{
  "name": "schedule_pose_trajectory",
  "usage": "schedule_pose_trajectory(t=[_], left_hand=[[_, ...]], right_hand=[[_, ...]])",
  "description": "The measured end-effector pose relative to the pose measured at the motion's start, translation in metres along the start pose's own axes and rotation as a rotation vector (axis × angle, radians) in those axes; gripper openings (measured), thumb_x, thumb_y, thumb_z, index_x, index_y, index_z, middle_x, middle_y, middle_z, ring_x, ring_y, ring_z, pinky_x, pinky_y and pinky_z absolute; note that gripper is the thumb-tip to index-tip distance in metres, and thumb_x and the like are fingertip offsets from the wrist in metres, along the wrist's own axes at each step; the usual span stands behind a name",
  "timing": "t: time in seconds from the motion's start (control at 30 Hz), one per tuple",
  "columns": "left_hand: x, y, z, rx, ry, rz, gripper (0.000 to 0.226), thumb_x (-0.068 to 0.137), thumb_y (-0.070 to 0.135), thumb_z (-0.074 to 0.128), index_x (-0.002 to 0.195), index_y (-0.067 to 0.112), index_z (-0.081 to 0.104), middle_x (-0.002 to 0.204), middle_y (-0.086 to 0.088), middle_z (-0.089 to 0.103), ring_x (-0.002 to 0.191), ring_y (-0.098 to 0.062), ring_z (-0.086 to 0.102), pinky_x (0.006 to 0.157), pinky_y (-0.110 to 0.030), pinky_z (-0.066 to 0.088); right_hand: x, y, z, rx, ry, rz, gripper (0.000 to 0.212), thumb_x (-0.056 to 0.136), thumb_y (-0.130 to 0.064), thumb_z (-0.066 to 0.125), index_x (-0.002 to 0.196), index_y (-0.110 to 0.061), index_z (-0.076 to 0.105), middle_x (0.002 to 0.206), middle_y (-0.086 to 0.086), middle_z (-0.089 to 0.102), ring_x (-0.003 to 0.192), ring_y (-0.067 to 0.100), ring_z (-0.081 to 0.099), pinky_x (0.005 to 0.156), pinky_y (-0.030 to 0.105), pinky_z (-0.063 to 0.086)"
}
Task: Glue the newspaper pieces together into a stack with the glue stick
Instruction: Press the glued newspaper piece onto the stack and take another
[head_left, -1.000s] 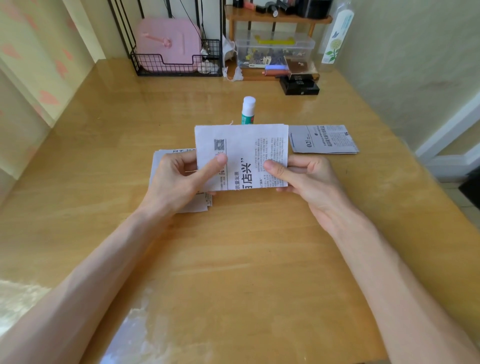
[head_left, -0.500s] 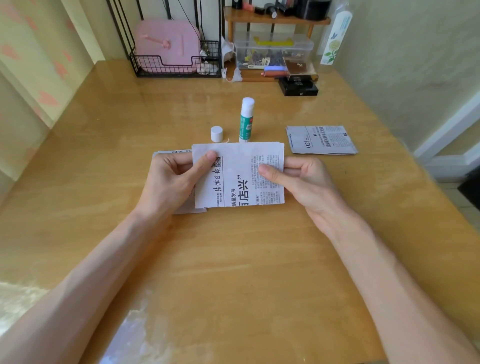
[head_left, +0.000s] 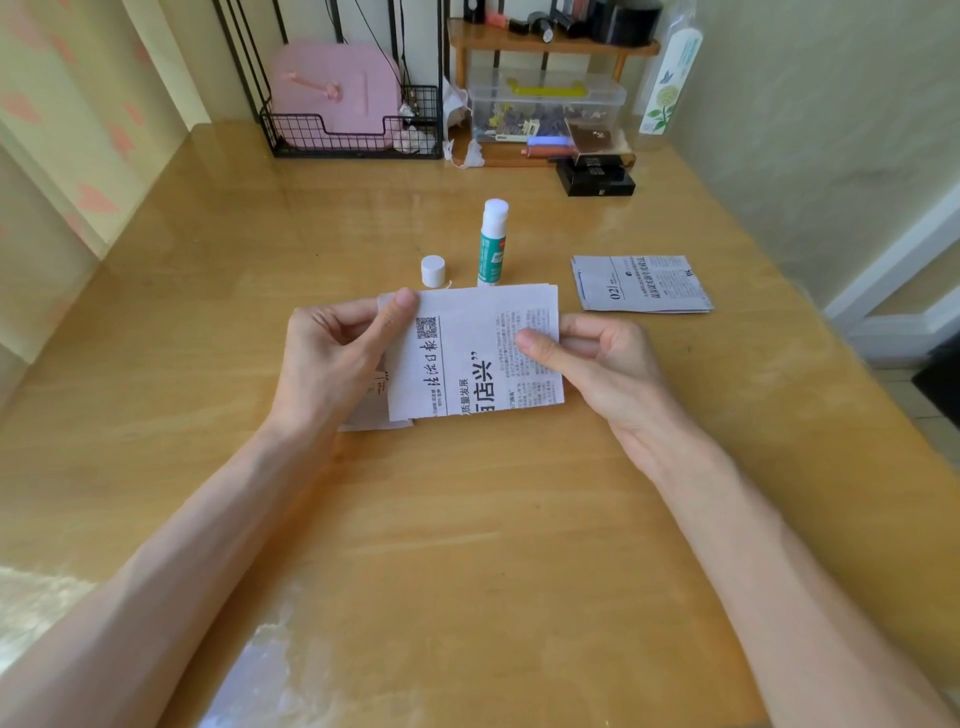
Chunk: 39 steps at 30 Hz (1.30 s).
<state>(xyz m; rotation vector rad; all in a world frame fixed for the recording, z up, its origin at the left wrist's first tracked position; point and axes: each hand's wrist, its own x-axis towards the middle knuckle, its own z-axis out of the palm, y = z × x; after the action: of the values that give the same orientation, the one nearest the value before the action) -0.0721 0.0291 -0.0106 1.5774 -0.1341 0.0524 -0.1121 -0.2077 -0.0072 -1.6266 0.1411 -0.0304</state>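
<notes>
Left hand (head_left: 332, 358) pinches the far-left corner of the piece (head_left: 478, 353). Right hand (head_left: 597, 358) pinches its right edge, holding it over the stack (head_left: 366, 413) mid-table (head_left: 467, 519). The stack pokes out left, so the piece may stick crooked. The uncapped glue stick (head_left: 492, 244) just behind could topple.

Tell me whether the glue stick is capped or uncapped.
Uncapped: the glue stick stands upright, its white cap sits apart on the table.

Pink case (head_left: 337, 93) in wire basket (head_left: 353, 137); clear box (head_left: 545, 106) beside it
</notes>
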Motion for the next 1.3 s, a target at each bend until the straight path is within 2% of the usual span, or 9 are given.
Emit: schedule_pose_trajectory(t=[0.07, 0.2, 0.37, 0.5, 0.63, 0.83, 1.07, 1.2, 1.3], left_hand=[[0.001, 0.0, 0.0, -0.002, 0.007, -0.008, 0.023, 0.1, 0.03, 0.067, 0.097, 0.012, 0.081, 0.09, 0.0, 0.081, 0.077, -0.008, 0.072, 0.069, -0.023, 0.057], [0.0, 0.0, 0.004, 0.021, -0.014, -0.003, 0.019, 0.102, 0.026, 0.066, 0.097, 0.016, 0.08, 0.092, 0.0, 0.081, 0.075, -0.013, 0.075, 0.064, -0.024, 0.059], [-0.001, 0.001, 0.008, 0.064, -0.091, 0.044, 0.027, 0.105, 0.027, 0.06, 0.118, 0.009, 0.075, 0.101, -0.004, 0.081, 0.085, -0.025, 0.078, 0.073, -0.029, 0.062], [-0.001, 0.001, 0.015, 0.118, -0.159, 0.104, 0.026, 0.102, 0.024, 0.063, 0.123, 0.012, 0.073, 0.103, -0.002, 0.08, 0.092, -0.022, 0.077, 0.081, -0.032, 0.062], [0.004, 0.003, 0.033, 0.172, -0.239, 0.143, 0.026, 0.096, 0.03, 0.071, 0.121, 0.024, 0.072, 0.104, -0.001, 0.079, 0.096, -0.018, 0.077, 0.091, -0.04, 0.061], [0.016, 0.0, 0.053, 0.244, -0.251, 0.156, 0.023, 0.099, 0.025, 0.071, 0.122, 0.021, 0.073, 0.105, 0.001, 0.079, 0.097, -0.013, 0.076, 0.092, -0.036, 0.06], [0.023, -0.004, 0.075, 0.255, -0.264, 0.158, 0.024, 0.099, 0.021, 0.072, 0.123, 0.02, 0.072, 0.103, 0.002, 0.077, 0.095, -0.012, 0.075, 0.086, -0.023, 0.057], [0.024, -0.006, 0.087, 0.277, -0.279, 0.165, 0.024, 0.099, 0.02, 0.072, 0.124, 0.02, 0.071, 0.103, 0.001, 0.077, 0.094, -0.012, 0.075, 0.086, -0.021, 0.056], [0.024, -0.008, 0.092, 0.293, -0.287, 0.173, 0.023, 0.099, 0.019, 0.071, 0.123, 0.02, 0.072, 0.103, 0.001, 0.077, 0.093, -0.014, 0.075, 0.088, -0.025, 0.058]], right_hand=[[0.0, 0.001, -0.002, 0.019, 0.041, -0.016, 0.019, 0.091, -0.022, 0.082, 0.107, -0.012, 0.08, 0.101, 0.002, 0.082, 0.102, 0.017, 0.078, 0.096, 0.029, 0.058], [0.002, 0.003, -0.008, 0.045, 0.127, -0.033, 0.013, 0.097, -0.021, 0.077, 0.107, -0.013, 0.079, 0.102, 0.0, 0.082, 0.101, 0.014, 0.078, 0.093, 0.026, 0.059], [0.015, 0.008, -0.026, 0.089, 0.325, -0.008, 0.012, 0.102, -0.026, 0.071, 0.106, -0.018, 0.079, 0.102, -0.002, 0.082, 0.088, 0.009, 0.075, 0.066, 0.021, 0.052], [0.028, 0.006, -0.053, 0.048, 0.452, 0.04, 0.016, 0.103, -0.027, 0.069, 0.107, -0.016, 0.079, 0.099, -0.005, 0.081, 0.08, 0.007, 0.069, 0.063, 0.023, 0.045], [0.04, 0.001, -0.071, 0.016, 0.503, 0.027, 0.011, 0.103, -0.024, 0.069, 0.097, -0.022, 0.078, 0.09, -0.012, 0.079, 0.072, -0.002, 0.069, 0.058, 0.011, 0.049], [0.054, 0.006, -0.094, 0.002, 0.574, -0.016, 0.011, 0.101, -0.018, 0.071, 0.092, -0.023, 0.074, 0.09, -0.01, 0.077, 0.065, -0.008, 0.068, 0.058, 0.008, 0.048], [0.075, 0.01, -0.127, -0.064, 0.714, -0.034, 0.008, 0.1, -0.019, 0.072, 0.105, -0.015, 0.076, 0.093, -0.007, 0.078, 0.075, -0.004, 0.073, 0.066, 0.012, 0.055], [0.088, 0.012, -0.137, -0.082, 0.751, -0.021, 0.016, 0.097, -0.024, 0.076, 0.11, -0.014, 0.077, 0.099, -0.002, 0.08, 0.087, 0.008, 0.077, 0.087, 0.029, 0.063], [0.094, 0.011, -0.138, -0.088, 0.754, -0.011, 0.015, 0.096, -0.025, 0.077, 0.108, -0.017, 0.078, 0.1, -0.002, 0.08, 0.088, 0.011, 0.078, 0.089, 0.033, 0.063]])
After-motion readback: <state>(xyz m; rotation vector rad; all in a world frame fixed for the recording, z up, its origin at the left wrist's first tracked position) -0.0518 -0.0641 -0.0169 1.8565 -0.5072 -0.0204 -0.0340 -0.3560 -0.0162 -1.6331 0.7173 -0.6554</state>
